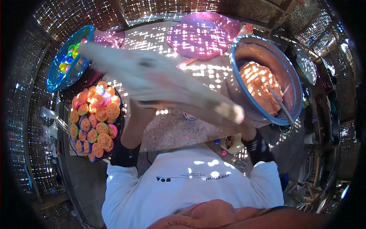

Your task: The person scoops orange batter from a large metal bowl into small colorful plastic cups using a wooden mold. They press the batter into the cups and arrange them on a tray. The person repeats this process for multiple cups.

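Note:
A long pale sheet, like cloth or thin plastic, stretches slantwise across the worktable and is smeared by motion. My right hand is closed at its near right end, partly blurred. My left hand is behind or under the sheet's middle, its fingers hidden. Below the sheet, a small round piece with a coloured rim lies on the table, partly covered. Left of my left forearm is a pile of round orange-topped pieces with pink, green and blue rims.
A blue basket with colourful shiny pieces stands at the far left. At the right is a large blue-rimmed basin holding an orange mass and a long utensil. Pink sheeting lies at the back; a pale cup sits near my right forearm.

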Demonstrator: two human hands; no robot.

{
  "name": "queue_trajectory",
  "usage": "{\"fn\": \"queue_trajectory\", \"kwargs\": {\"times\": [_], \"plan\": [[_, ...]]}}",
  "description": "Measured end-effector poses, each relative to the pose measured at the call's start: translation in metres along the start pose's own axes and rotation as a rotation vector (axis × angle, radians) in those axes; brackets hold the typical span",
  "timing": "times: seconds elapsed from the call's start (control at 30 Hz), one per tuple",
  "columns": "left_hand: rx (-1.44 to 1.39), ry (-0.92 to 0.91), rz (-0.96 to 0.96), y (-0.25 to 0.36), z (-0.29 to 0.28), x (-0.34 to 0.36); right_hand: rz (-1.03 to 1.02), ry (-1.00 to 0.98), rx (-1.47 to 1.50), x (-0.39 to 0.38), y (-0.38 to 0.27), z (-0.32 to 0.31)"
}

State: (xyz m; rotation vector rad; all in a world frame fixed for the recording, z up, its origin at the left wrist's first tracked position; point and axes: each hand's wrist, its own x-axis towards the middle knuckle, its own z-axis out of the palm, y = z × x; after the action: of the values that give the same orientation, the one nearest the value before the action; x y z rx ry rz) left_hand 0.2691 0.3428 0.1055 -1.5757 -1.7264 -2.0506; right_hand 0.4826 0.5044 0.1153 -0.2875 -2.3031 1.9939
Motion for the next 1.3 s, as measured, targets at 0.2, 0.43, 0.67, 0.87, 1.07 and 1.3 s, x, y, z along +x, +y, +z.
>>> {"fn": "queue_trajectory", "kwargs": {"times": [0.2, 0.43, 0.67, 0.87, 1.07, 1.3], "plan": [[-0.032, 0.524, -0.125, 0.018, -0.059, -0.025, -0.347, 0.105, -0.829, 0.025, 0.052, 0.015], [0.056, 0.784, -0.181, 0.029, -0.114, -0.062, -0.265, 0.030, -0.768, 0.034, 0.045, 0.011], [0.630, 0.759, -0.231, 0.044, -0.179, -0.102, -0.293, -0.074, -0.669, 0.069, 0.008, 0.006], [0.913, 0.730, -0.443, 0.082, -0.224, -0.131, -0.548, -0.205, -0.733, 0.172, -0.043, 0.089], [1.111, 0.864, -0.282, 0.067, -0.276, -0.185, -0.778, -0.341, -0.800, 0.274, -0.039, 0.212], [0.916, 1.055, -0.331, 0.068, -0.284, -0.193, -0.710, -0.378, -0.958, 0.309, -0.023, 0.278]]}}
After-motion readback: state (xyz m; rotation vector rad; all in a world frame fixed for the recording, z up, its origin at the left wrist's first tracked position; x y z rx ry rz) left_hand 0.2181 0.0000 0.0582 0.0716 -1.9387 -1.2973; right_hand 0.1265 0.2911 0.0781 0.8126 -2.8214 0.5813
